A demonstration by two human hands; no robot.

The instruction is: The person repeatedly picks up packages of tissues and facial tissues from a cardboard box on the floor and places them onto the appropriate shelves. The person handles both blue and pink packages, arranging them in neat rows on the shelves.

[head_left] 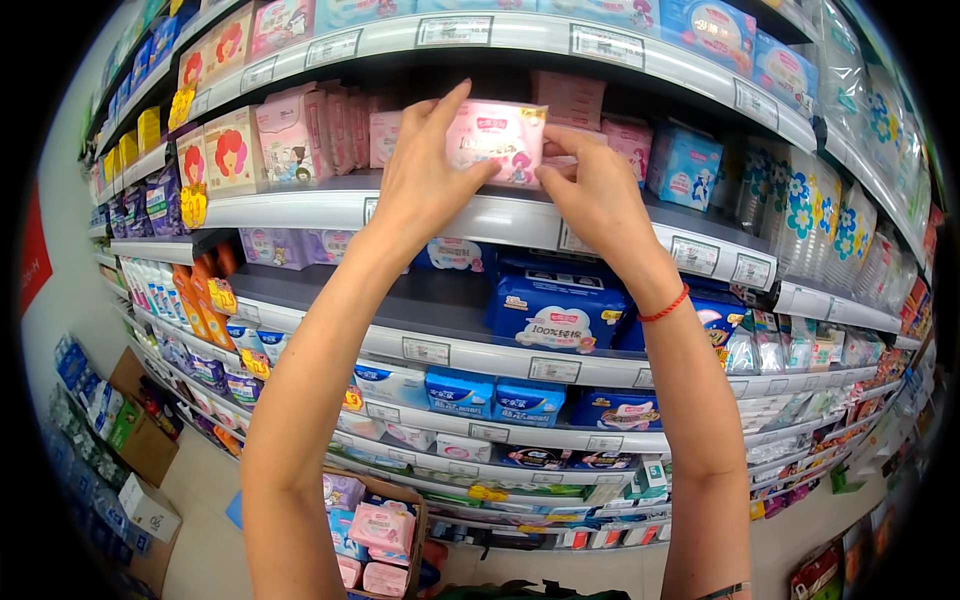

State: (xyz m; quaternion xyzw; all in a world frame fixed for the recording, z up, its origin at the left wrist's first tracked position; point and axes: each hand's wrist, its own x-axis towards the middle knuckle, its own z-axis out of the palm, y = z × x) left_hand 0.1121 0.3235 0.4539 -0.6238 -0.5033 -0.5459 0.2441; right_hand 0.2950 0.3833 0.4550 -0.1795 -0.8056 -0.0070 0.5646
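Note:
Between my two hands is a small pink package of sanitary pads (494, 143), its printed front facing me, at the front of an upper shelf (330, 208). My left hand (428, 165) grips its left side, thumb across the front and index finger pointing up. My right hand (590, 185) pinches its right edge between thumb and fingers; a red cord is round that wrist. Behind it, more pink packages (568, 100) sit on the shelf, partly hidden by my hands. A blue package (686, 165) stands to the right, and pink packs (292, 135) stand upright to the left.
Below, a shelf holds large blue packages (555, 308). On the floor near me, an open cardboard box (415, 530) contains pink, blue and purple packs. Plastic cups (800, 205) are stacked at the right. More cartons (150, 505) stand at the lower left beside the wall.

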